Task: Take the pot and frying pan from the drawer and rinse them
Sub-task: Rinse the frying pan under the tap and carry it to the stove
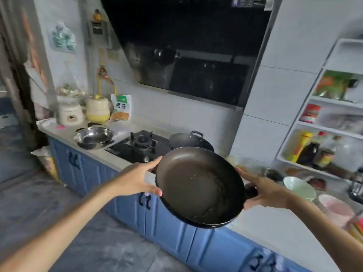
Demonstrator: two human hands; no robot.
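Frying pan (200,186) held tilted in mid-air above the tabletop (279,230) edge, near the stove. Left hand (137,180) steadying the rim with straight fingers; right hand (265,190) clasping the handle side. Rigid, probably fairly heavy, smooth-coated; best gripped by the handle.

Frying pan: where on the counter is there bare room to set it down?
Best bet is the pale countertop right of the frying pan, held between left hand and right hand, short of the pink bowl. A narrow bare strip runs before the gas hob. Crowded: the steel pot end, the wok and the right corner.
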